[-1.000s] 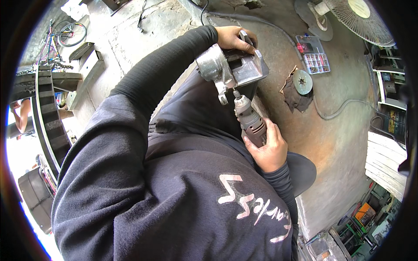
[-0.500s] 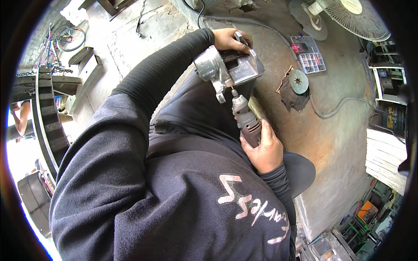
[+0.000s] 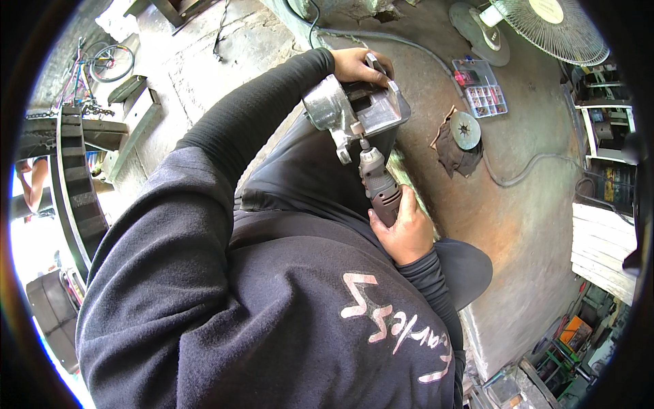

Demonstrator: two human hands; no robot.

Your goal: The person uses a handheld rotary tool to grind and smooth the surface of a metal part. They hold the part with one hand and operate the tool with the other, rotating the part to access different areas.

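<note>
My left hand (image 3: pixel 360 66) is closed over the far edge of a silver metal casting (image 3: pixel 332 105) with a round housing and a squarish open frame. The casting rests against my dark-trousered leg. My right hand (image 3: pixel 407 228) grips a grey-brown rotary tool (image 3: pixel 379 180) around its body. The tool's collet end points away from me and meets the near edge of the casting, beside a small round boss. Whether the bit touches the metal or sits inside an opening there, I cannot make out.
Right of the casting, a metal disc (image 3: pixel 466 130) lies on a dark cloth (image 3: pixel 455 160). Beyond it sit a compartment box (image 3: pixel 488 99) of small parts and a standing fan (image 3: pixel 548 27). A grey hose (image 3: pixel 409 43) crosses the floor. A bicycle (image 3: pixel 111 63) stands far left.
My right hand and the rotary tool have shifted slightly left and away from me, bringing the tip closer to the casting's edge. My left hand keeps its hold.
</note>
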